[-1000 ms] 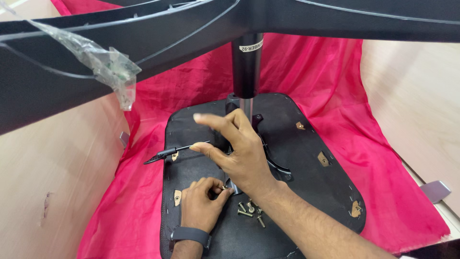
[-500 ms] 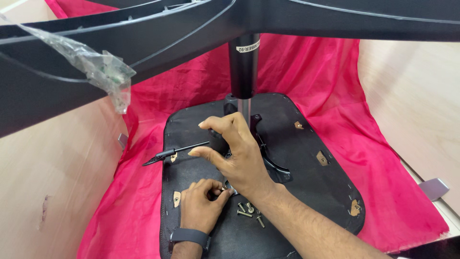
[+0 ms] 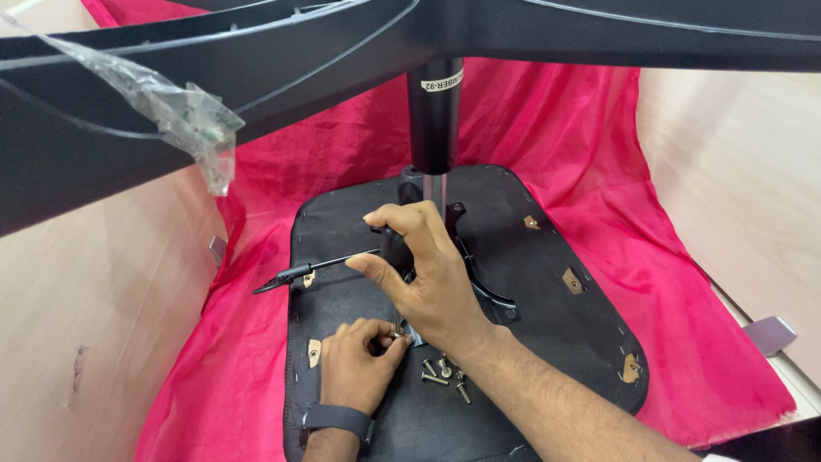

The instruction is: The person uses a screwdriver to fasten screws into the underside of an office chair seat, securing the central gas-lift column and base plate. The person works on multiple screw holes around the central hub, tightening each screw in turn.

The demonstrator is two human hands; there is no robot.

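On the seat underside [image 3: 547, 342], left hand [image 3: 355, 368] pinches a half-hidden bolt [image 3: 398, 330]; right hand [image 3: 428, 274] grips the mechanism [image 3: 479, 282].

Pale wood floor [image 3: 103, 342] — evenly lit.

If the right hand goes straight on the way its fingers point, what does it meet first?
The right hand points left. First it would likely meet the thin black lever over the seat underside, though depth is unclear.

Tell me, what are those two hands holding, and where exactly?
The right hand rests on the black metal mechanism plate, gripping its upper part. The left hand pinches a small brass-coloured screw between its fingertips, at the plate's lower edge.
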